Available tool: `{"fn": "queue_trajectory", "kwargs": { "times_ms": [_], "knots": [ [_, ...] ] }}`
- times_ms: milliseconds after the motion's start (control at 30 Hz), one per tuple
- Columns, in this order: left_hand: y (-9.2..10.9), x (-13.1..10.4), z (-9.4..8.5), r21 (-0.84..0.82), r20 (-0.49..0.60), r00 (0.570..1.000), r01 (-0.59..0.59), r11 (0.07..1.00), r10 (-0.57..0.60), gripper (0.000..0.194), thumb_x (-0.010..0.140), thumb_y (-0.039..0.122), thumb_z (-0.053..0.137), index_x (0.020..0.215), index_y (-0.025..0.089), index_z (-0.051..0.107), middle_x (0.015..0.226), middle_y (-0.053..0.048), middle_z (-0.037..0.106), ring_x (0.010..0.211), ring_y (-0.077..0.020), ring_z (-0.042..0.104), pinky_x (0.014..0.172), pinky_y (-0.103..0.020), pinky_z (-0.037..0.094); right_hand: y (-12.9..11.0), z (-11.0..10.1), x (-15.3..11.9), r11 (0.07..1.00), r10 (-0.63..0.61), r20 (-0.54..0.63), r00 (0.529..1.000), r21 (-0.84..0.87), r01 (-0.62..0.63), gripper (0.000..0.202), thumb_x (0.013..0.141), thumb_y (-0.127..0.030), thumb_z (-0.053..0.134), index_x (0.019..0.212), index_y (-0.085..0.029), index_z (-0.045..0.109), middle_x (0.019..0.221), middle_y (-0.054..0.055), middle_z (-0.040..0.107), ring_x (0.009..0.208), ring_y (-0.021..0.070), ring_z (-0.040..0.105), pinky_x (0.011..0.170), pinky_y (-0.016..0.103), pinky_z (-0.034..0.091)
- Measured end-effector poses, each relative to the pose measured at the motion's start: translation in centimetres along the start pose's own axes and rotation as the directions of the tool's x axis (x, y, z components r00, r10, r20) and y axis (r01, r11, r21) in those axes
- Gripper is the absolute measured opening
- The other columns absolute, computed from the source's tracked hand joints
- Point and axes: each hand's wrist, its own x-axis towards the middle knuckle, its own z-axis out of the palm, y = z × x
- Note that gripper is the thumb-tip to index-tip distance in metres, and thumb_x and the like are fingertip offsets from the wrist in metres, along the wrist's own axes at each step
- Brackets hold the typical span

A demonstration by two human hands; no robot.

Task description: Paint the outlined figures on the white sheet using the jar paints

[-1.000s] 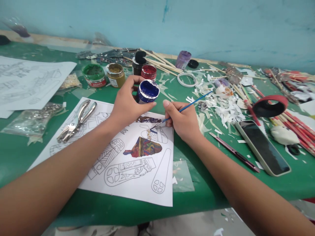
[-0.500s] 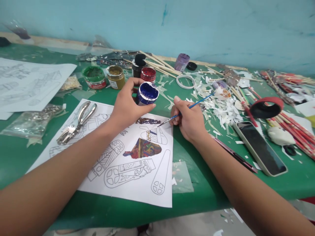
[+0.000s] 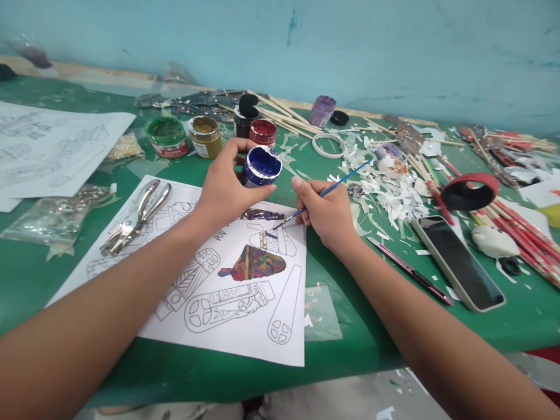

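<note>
My left hand (image 3: 230, 181) is closed round a small jar of dark blue paint (image 3: 262, 165), held tilted toward me above the top of the sheet. In my right hand (image 3: 326, 210) a thin blue paintbrush (image 3: 347, 176) is pinched, its tip down at a small outlined shape with blue and yellow patches. Below that tip, on the white sheet of printed line drawings (image 3: 245, 338), one shape (image 3: 256, 262) is painted in red, blue, green and yellow. A metal hole punch (image 3: 137, 216) lies on the sheet's left part.
Open jars of green (image 3: 167, 137), ochre (image 3: 205, 137) and red paint (image 3: 262, 133) stand behind my left hand. To the right lie a phone (image 3: 459, 262), a cutter knife (image 3: 411, 271), a roll of tape (image 3: 470, 192), paper scraps (image 3: 402, 195) and sticks (image 3: 525, 242).
My right hand has moved slightly left and down with the paintbrush, bringing its tip to the small outlined shape. My left hand holds the paint jar in nearly the same spot.
</note>
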Motion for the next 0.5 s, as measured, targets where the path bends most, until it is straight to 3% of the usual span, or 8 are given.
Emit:
{"fn": "queue_trajectory", "kwargs": {
  "times_ms": [500],
  "knots": [
    [0.09,0.01,0.00,0.008,-0.002,1.000,0.008,1.000,-0.008,0.052,0.063,0.024,0.083,0.105,0.026,0.052,0.108,-0.003,0.066,0.096,-0.0234,0.065,0.076,-0.037,0.056,0.12,-0.03,-0.08,0.997,-0.069,0.050,0.996,-0.034,0.070,0.049,0.087,-0.047,0.066,0.049,-0.020,0.050,0.038,-0.007,0.044,0.034,0.0060,0.041,0.040,0.022,0.035]
  ]
}}
